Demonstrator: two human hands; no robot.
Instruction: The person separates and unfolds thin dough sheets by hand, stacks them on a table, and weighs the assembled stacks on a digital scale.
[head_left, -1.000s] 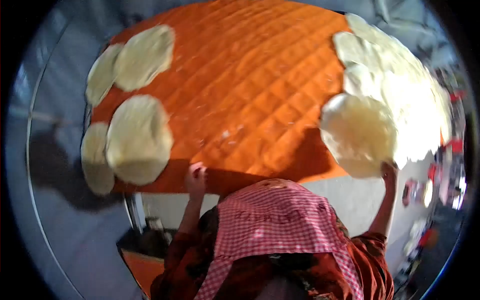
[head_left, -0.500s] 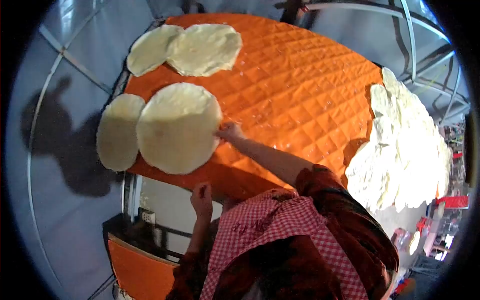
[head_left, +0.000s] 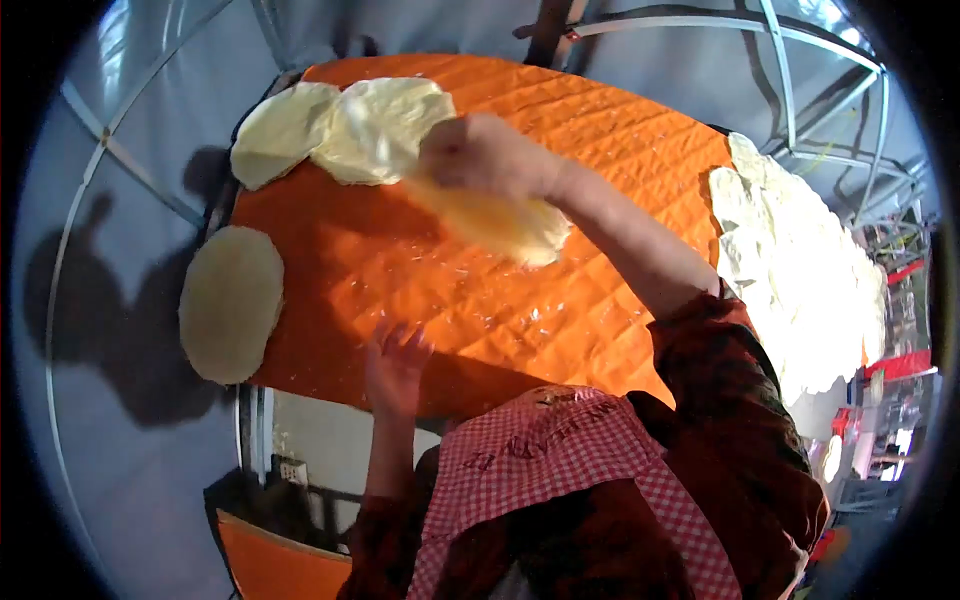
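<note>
My right hand point(head_left: 485, 158) is raised over the middle of the orange quilted cover, its fingers closed and smeared by motion. From it hangs a thin round flatbread point(head_left: 500, 228), tilted and blurred, partly hidden behind the hand. My left hand point(head_left: 397, 370) is held above the cover's near edge, fingers spread, with nothing in it. Another flatbread point(head_left: 232, 305) lies flat at the left edge. At the far left lie two more, a smaller-looking flatbread point(head_left: 283, 135) and a wrinkled flatbread point(head_left: 375, 125), edges touching or overlapping.
White flour-like specks dot the orange cover point(head_left: 600, 180). A large overlapping pile of pale flatbreads point(head_left: 795, 270) covers the right end. Grey sheeting on metal poles point(head_left: 105, 140) stands around the table. An orange-sided box point(head_left: 280, 560) sits below the near left edge.
The large round flatbread at the near left has been lifted off the cover by my right hand, which moved up and away. My left hand has risen slightly and its fingers have spread.
</note>
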